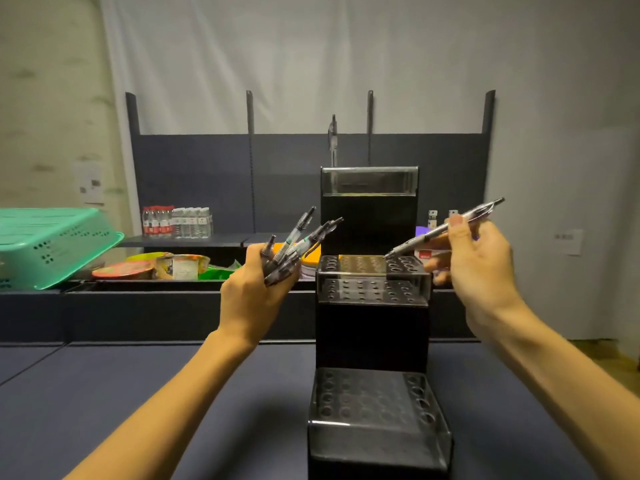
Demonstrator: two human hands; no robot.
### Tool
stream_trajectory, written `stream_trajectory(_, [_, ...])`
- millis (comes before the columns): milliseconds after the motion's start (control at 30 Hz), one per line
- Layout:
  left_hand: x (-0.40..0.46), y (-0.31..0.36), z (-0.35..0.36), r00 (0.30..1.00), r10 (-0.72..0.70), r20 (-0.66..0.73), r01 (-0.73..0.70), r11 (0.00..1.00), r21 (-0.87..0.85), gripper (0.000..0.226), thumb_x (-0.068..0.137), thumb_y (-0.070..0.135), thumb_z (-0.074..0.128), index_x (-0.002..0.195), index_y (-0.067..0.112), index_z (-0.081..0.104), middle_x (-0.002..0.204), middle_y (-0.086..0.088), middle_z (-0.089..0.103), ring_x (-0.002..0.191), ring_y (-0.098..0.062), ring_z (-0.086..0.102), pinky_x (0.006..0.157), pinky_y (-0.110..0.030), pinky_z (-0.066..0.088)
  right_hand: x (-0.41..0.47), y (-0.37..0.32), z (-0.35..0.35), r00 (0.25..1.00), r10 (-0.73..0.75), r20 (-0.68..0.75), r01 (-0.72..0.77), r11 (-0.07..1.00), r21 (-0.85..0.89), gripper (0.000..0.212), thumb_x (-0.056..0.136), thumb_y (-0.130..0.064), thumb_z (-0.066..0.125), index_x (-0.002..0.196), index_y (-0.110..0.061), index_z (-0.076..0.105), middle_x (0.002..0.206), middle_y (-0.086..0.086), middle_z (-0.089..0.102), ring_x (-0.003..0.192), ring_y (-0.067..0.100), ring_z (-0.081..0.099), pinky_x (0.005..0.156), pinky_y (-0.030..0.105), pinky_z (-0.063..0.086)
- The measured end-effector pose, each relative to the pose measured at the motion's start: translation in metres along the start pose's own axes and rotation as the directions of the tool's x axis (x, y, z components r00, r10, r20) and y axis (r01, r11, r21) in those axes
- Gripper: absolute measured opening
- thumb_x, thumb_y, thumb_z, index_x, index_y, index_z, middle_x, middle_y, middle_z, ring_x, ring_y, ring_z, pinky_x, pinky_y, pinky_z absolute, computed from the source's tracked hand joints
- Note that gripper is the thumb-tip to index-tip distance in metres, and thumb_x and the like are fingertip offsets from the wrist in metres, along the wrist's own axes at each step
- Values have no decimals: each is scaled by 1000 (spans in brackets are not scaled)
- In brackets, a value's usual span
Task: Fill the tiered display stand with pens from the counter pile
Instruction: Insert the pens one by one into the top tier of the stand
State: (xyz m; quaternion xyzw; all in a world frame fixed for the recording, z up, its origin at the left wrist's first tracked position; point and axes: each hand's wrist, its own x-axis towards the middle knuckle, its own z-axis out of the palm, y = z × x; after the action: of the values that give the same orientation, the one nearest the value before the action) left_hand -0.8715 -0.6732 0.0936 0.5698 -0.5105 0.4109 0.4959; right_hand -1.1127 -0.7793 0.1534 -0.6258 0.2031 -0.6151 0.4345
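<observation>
Tiered display stand (372,327), black, 3 tiers, sits on the dark bench (138,393), centre-right of the scene. Near tier (375,400): perforated top, all visible holes without pens. Middle tier (372,278): rows of round holes, likewise unfilled as far as can be seen. Far, top tier (370,181): clear-fronted box; 1 pen (333,140) stands upright at its left end.

Left hand (254,296): grip clenched around a bundle of pens (294,247), roughly 5 or 6, exact count not readable. Pens fan up and to the right from the fist, clicker ends uppermost. Bundle is just left of the middle tier, not touching it.

Right hand (481,268): thumb and fingers pinch a single pen (446,228), held tilted. Tip points down-left and sits at the right-hand holes of the middle tier; whether it has entered a hole cannot be told. Clicker end points up and to the right.

Far left: green plastic basket (52,244), tipped on its side. Next to it, an instant-noodle bowl (124,270) and other packaged food in a shallow tray. On the far shelf, shrink-wrapped water bottles (176,221).
</observation>
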Motion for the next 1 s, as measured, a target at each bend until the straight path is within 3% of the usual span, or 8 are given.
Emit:
stream_trajectory(100, [1, -6, 12, 999, -46, -10, 45, 998, -40, 51, 84, 53, 57, 100, 5, 50, 81, -8, 70, 61, -22, 67, 45, -34, 53, 16, 16, 3, 997, 78, -26, -78, 997, -12, 20, 101, -34, 41, 96, -17, 49, 91, 3, 66, 84, 15, 68, 63, 25, 55])
stream_trajectory(200, [4, -7, 23, 997, -76, -13, 75, 993, -94, 54, 84, 57, 50, 99, 5, 50, 82, -8, 70, 63, -19, 67, 46, -33, 54, 32, 29, 9, 983, 184, 12, -185, 981, 52, 24, 101, -33, 41, 107, -12, 50, 103, 12, 68, 91, 23, 69, 73, 35, 58])
stream_trajectory(300, [7, -6, 31, 996, -92, -24, 88, 989, -120, 56, 83, 60, 50, 99, 6, 49, 82, -8, 69, 64, -20, 68, 46, -35, 55, 42, 34, 16, 974, 225, 33, -226, 972, 58, 27, 102, -30, 40, 115, -7, 49, 104, 13, 68, 92, 23, 69, 74, 35, 57])
stream_trajectory(533, [24, -4, 50, 988, -146, -51, 137, 980, -141, 66, 82, 73, 41, 98, 9, 48, 78, -2, 66, 62, -15, 66, 46, -37, 54, 60, 35, 30, 989, 90, 115, -84, 995, -57, 24, 101, -33, 40, 106, -13, 52, 96, 4, 68, 86, 14, 69, 79, 28, 52])
stream_trajectory(667, [32, 0, 62, 981, -179, -72, 167, 975, -147, 53, 83, 65, 46, 97, 14, 46, 77, -2, 66, 61, -15, 65, 46, -38, 53, 76, 25, 32, 995, -16, 102, 20, 999, -34, 22, 101, -31, 40, 99, -14, 54, 91, 0, 67, 79, 8, 66, 60, 14, 49])
stream_trajectory(933, [41, -5, 79, 995, -87, -49, 83, 994, -74, 51, 85, 66, 44, 102, 18, 44, 88, -5, 70, 70, -15, 69, 47, -34, 55, 125, 5, 39, 996, -91, 0, 91, 989, 113, 21, 100, -37, 42, 94, -21, 53, 91, 3, 64, 88, 11, 61, 79, 24, 48])
stream_trajectory(1000, [43, -8, 80, 995, -89, -45, 86, 994, -75, 51, 85, 67, 43, 102, 20, 43, 88, -5, 70, 70, -15, 69, 47, -34, 55, 140, 1, 44, 995, -99, 3, 98, 986, 137, 19, 100, -36, 44, 91, -22, 53, 92, 3, 63, 86, 11, 59, 77, 25, 47])
